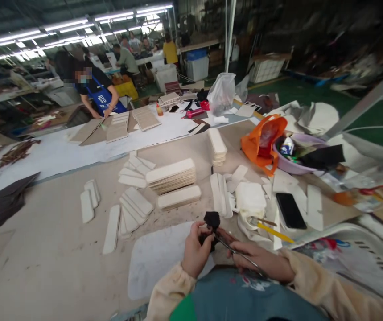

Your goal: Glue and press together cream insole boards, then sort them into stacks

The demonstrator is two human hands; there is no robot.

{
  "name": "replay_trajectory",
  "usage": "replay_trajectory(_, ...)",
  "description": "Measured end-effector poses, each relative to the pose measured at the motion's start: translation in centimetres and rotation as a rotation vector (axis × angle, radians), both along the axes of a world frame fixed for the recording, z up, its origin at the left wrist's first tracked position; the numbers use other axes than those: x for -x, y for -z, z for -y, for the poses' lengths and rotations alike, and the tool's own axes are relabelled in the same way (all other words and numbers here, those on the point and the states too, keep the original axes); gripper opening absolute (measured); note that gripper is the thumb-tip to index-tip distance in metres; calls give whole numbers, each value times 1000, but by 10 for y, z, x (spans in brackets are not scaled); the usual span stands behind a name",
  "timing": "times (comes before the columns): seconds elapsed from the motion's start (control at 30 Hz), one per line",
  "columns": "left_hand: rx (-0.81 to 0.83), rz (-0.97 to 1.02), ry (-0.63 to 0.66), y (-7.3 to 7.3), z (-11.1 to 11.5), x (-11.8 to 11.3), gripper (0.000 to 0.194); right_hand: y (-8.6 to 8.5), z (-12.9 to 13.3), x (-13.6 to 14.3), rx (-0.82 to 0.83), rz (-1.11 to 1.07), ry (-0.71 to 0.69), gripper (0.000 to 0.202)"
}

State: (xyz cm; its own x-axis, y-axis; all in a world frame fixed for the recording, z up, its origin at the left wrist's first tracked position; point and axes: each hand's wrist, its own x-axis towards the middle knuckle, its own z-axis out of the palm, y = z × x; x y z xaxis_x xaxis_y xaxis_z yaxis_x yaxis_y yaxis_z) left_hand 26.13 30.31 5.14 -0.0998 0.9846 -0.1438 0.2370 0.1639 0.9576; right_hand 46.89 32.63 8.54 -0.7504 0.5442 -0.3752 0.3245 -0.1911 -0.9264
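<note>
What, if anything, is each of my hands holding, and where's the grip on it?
The left hand pinches a black piece around its middle. The right hand holds a slim metal tool partway along its length; exact finger placement is unclear.

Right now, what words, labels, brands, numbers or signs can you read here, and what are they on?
None can be read with certainty.
Blue apron: white emblem with marks beneath, too blurred to read.
Packet in the purple basin: print too small to read.
Teal garment: pale print, no readable words.
Phone: dark screen, no visible text.
</note>
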Motion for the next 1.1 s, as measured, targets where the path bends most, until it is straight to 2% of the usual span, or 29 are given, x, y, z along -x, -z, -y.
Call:
replay_trajectory(0.13,-90,-30,53,-3,7,-12,37,15,8,-8,178,-71,69,55)
replay_trajectory(0.3,-92,40,105,-5,12,-26,36,32,12,-8,296,-176,164,48)
replay_trajectory(0.43,-20,213,77,-5,11,-36,34,30,13,-1,240,-232,223,46)
replay_trajectory(0.53,32,432,17,-5,10,-41,35,22,15,3,179,-256,287,52)
replay_trajectory(0.63,38,597,12,-6,9,-44,36,15,14,4,132,-275,308,59)
replay_trajectory(0.77,21,557,52,-7,9,-43,31,18,13,9,137,-232,296,61)
replay_trajectory(0.97,36,508,70,-1,10,-37,29,45,16,16,173,-221,322,61)
replay_trajectory(1.1,47,534,60,2,10,-34,32,53,18,16,149,-228,322,52)
